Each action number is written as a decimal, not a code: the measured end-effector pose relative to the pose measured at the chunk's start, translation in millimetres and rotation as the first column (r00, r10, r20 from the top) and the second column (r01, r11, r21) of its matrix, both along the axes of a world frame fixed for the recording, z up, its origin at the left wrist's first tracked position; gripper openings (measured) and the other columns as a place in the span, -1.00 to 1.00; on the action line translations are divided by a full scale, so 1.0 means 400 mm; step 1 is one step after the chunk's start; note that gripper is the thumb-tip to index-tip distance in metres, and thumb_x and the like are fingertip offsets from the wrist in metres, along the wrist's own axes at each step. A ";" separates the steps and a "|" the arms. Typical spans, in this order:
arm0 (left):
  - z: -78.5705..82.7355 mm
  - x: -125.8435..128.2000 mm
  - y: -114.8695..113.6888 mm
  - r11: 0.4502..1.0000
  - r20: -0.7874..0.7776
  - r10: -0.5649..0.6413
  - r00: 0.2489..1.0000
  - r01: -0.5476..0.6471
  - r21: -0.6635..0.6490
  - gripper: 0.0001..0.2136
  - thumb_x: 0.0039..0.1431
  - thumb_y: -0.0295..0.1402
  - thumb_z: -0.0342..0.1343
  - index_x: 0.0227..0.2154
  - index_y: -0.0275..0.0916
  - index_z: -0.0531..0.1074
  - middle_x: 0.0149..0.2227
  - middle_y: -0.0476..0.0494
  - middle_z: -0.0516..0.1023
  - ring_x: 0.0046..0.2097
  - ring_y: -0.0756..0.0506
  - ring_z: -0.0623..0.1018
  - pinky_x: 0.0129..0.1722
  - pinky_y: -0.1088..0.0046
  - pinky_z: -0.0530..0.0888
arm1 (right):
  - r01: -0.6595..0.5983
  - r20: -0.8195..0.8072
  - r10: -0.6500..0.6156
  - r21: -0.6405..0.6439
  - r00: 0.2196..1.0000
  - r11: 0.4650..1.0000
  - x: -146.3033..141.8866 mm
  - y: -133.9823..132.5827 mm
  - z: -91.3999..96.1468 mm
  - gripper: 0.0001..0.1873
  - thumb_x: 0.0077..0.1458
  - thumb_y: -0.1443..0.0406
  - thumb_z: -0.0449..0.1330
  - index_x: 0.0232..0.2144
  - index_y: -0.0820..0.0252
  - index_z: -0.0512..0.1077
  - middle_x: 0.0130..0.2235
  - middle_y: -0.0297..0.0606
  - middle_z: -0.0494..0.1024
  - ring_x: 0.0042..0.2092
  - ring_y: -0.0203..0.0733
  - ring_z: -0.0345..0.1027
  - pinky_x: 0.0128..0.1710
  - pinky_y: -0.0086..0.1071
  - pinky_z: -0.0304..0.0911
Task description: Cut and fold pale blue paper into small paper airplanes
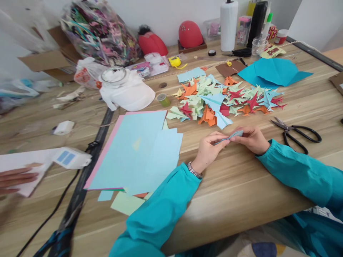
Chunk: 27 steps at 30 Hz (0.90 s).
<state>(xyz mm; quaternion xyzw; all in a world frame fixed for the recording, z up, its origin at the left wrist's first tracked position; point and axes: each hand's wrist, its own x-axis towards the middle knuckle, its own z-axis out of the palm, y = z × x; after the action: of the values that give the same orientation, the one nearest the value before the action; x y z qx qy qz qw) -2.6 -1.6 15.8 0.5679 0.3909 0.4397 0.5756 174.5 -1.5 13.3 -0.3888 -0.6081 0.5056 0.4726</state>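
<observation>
A small folded piece of light blue paper [235,134] is pinched between my two hands, just above the wooden table. My left hand [211,147], with a metal watch band at the wrist, grips its left end. The right end is between the thumb and fingers of my right hand [250,138]. Behind my hands lies a heap of folded paper planes [211,101] in green, orange, red and blue. To the left of my left hand is a stack of light blue sheets [139,150] with a pink sheet under it.
Black-handled scissors [294,134] lie beside my right hand, blades partly open. A large blue folded paper [276,73] sits behind the heap. Another person's hand [17,178] rests on white paper at far left. More scissors [61,232] lie near the front left.
</observation>
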 end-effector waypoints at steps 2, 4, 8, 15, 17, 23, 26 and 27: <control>-0.001 0.001 0.000 1.000 0.007 0.002 1.000 -0.002 -0.005 -0.88 -0.05 -0.32 0.27 -0.49 -0.28 0.54 -0.46 -0.03 0.46 -0.48 0.07 0.45 -0.49 0.55 0.41 | -0.005 -0.002 0.005 -0.004 1.000 1.000 -0.002 -0.002 0.002 -0.83 -0.10 0.20 0.35 -0.46 0.20 0.56 -0.41 -0.25 0.59 -0.34 -0.21 0.44 -0.30 -0.33 0.35; 0.000 0.001 -0.002 1.000 -0.005 0.003 1.000 -0.003 -0.005 -0.87 -0.04 -0.31 0.26 -0.51 -0.29 0.53 -0.48 -0.04 0.46 -0.48 0.06 0.45 -0.50 0.55 0.42 | 0.013 -0.004 -0.013 -0.009 1.000 1.000 -0.004 -0.003 0.003 -0.80 -0.13 0.19 0.37 -0.46 0.20 0.54 -0.41 -0.25 0.58 -0.35 -0.21 0.43 -0.31 -0.34 0.35; 0.003 0.002 -0.007 1.000 -0.059 -0.008 0.998 0.007 -0.012 -0.86 -0.02 -0.31 0.24 -0.51 -0.30 0.53 -0.52 -0.04 0.47 -0.50 0.06 0.46 -0.52 0.57 0.41 | 0.011 0.033 -0.011 0.001 0.999 1.000 -0.004 -0.004 0.002 -0.76 -0.12 0.15 0.35 -0.47 0.22 0.53 -0.42 -0.23 0.56 -0.34 -0.19 0.42 -0.30 -0.32 0.33; 0.005 0.003 -0.013 1.000 -0.091 -0.022 0.996 0.021 -0.005 -0.89 -0.02 -0.34 0.23 -0.51 -0.29 0.52 -0.51 -0.03 0.47 -0.52 0.05 0.48 -0.54 0.58 0.42 | -0.008 0.106 0.014 -0.051 0.994 0.999 0.001 -0.005 0.006 -0.72 -0.11 0.11 0.34 -0.48 0.22 0.52 -0.45 -0.25 0.54 -0.37 -0.20 0.39 -0.36 -0.35 0.30; 0.004 0.003 -0.012 0.999 -0.103 -0.030 0.994 0.031 0.010 -0.89 -0.02 -0.34 0.23 -0.52 -0.29 0.52 -0.51 -0.03 0.47 -0.52 0.05 0.48 -0.53 0.58 0.42 | -0.013 0.108 0.020 -0.063 0.994 0.998 0.002 -0.005 0.006 -0.72 -0.12 0.10 0.34 -0.48 0.22 0.52 -0.46 -0.26 0.54 -0.37 -0.20 0.39 -0.37 -0.35 0.29; 0.001 0.001 -0.010 0.997 -0.113 -0.046 0.993 0.052 0.052 -0.90 -0.02 -0.35 0.23 -0.50 -0.29 0.53 -0.49 -0.05 0.47 -0.49 0.04 0.50 -0.51 0.56 0.43 | -0.011 0.063 0.018 -0.101 0.998 0.995 0.003 -0.005 0.003 -0.73 -0.13 0.11 0.34 -0.55 0.22 0.50 -0.50 -0.30 0.51 -0.42 -0.24 0.35 -0.39 -0.36 0.25; 0.005 0.001 -0.010 0.997 -0.117 -0.053 0.992 0.059 0.044 -0.88 -0.02 -0.34 0.23 -0.52 -0.29 0.52 -0.49 -0.05 0.47 -0.50 0.04 0.49 -0.51 0.56 0.43 | 0.009 0.073 0.000 -0.119 0.997 0.993 0.002 -0.006 0.005 -0.72 -0.13 0.11 0.34 -0.58 0.22 0.49 -0.55 -0.33 0.47 -0.46 -0.29 0.29 -0.43 -0.39 0.19; 0.007 0.001 -0.010 0.997 -0.119 -0.054 0.991 0.059 0.044 -0.88 -0.02 -0.33 0.23 -0.52 -0.29 0.51 -0.50 -0.04 0.47 -0.50 0.04 0.48 -0.51 0.56 0.43 | 0.013 0.075 -0.004 -0.124 0.997 0.992 0.001 -0.006 0.006 -0.71 -0.12 0.10 0.33 -0.58 0.22 0.49 -0.55 -0.33 0.46 -0.46 -0.30 0.27 -0.44 -0.40 0.18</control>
<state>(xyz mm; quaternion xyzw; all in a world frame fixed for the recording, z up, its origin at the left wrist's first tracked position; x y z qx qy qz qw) -2.3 -5.5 18.5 0.6173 0.3974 0.3980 0.5501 175.0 -4.0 15.7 -0.4385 -0.5911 0.5255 0.4267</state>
